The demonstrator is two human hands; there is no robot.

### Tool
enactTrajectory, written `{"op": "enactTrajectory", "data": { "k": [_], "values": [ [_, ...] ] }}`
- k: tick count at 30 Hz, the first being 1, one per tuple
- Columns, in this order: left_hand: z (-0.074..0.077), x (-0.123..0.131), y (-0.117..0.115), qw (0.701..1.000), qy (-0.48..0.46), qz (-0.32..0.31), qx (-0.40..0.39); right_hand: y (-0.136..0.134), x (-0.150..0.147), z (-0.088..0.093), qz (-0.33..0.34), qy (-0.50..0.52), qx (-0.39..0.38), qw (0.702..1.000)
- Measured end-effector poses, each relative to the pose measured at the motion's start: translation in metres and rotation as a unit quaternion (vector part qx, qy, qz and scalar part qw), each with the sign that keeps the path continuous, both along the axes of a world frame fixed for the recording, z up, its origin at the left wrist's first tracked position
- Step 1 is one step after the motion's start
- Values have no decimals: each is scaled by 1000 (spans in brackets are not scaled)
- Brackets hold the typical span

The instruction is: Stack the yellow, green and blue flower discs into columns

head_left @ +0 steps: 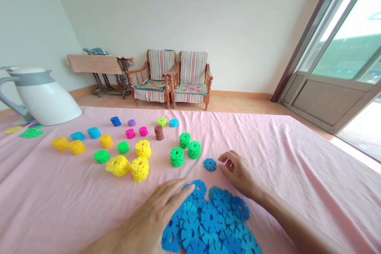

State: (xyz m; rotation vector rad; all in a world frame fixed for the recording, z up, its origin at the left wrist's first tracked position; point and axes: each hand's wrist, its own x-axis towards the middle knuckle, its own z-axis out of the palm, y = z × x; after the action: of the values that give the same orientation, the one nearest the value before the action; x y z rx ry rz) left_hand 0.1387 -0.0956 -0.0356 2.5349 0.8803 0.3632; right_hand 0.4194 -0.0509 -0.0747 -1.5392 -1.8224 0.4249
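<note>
My left hand [162, 204] lies over the left edge of a loose pile of blue slotted plastic discs [211, 218], its fingers stretched out and the fingertips at the upper discs. No disc is plainly gripped by it. Beyond the pile, a single blue disc [210, 164] lies flat on the cloth. Just to its right is my right hand [236, 168], with curved fingers, the thumb apart from them, and nothing visible between. Stacks of green discs [177, 156] stand upright left of the lone disc.
Yellow stacks [140, 168], a brown stack [159, 132] and smaller coloured stacks spread across the left of the pink tablecloth [297, 154]. A white and grey jug [44, 95] stands at the far left. Two wooden chairs [192, 75] are beyond the table.
</note>
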Motion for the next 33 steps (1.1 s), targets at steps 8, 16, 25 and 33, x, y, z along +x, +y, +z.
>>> {"op": "enactTrajectory", "data": {
  "k": [8, 16, 25, 33],
  "values": [
    [-26, 15, -25, 997, 52, 1, 56, 4, 20, -12, -21, 84, -3, 996],
    [-13, 43, -24, 995, 99, 28, -4, 10, 29, -24, -52, 84, 32, 995],
    [10, 70, 22, 995, -41, 89, -20, 13, 29, -26, -43, 72, 32, 996],
    [8, 88, 53, 997, 27, 61, -39, 12, 28, -26, -41, 82, 38, 995]
  ]
}}
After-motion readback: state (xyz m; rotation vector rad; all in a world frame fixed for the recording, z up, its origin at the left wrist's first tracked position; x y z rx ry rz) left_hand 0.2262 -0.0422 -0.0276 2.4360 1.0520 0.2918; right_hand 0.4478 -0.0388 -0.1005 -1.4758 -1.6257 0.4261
